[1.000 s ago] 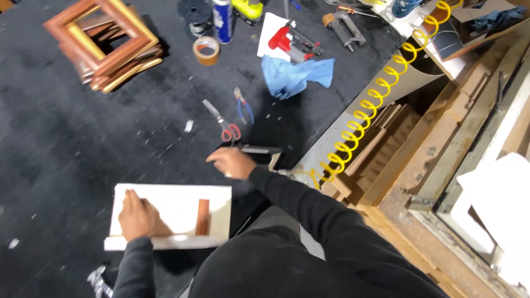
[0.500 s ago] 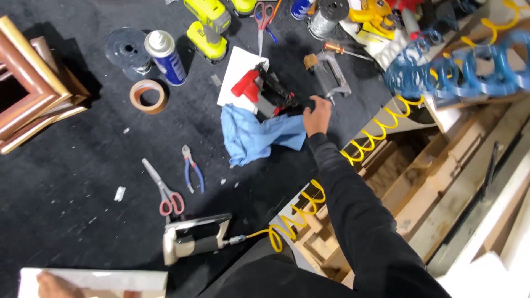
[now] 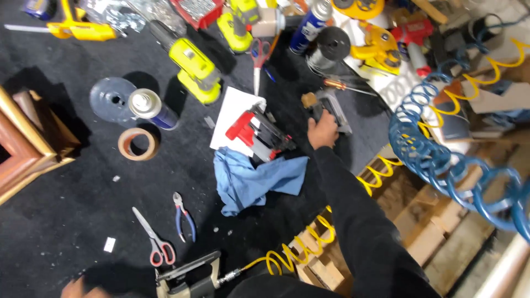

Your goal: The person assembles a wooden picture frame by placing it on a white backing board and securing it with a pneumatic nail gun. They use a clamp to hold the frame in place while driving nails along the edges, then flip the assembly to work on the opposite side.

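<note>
My right hand [image 3: 322,131] reaches far forward in a black sleeve and closes around a grey metal air tool [image 3: 327,107] lying on the dark bench top. Just left of it sits a red and black nailer [image 3: 258,132] on a white sheet, with a blue rag [image 3: 255,181] below. Only the fingertips of my left hand [image 3: 83,288] show at the bottom left edge, blurred. A grey nail gun [image 3: 187,276] joined to a yellow coiled hose [image 3: 287,256] lies at the bottom centre.
Red-handled scissors [image 3: 152,240] and blue pliers [image 3: 184,216] lie near the front. A tape roll [image 3: 138,144], spray can [image 3: 152,108], and yellow drill [image 3: 194,69] sit further back. Wooden frames [image 3: 27,143] are at left. A blue coiled hose [image 3: 441,154] hangs at right over wood offcuts.
My right hand has gone from the nail gun near me out to the grey tool at the back and gripped it. My view has swung forward, dropping the white board out of sight.
</note>
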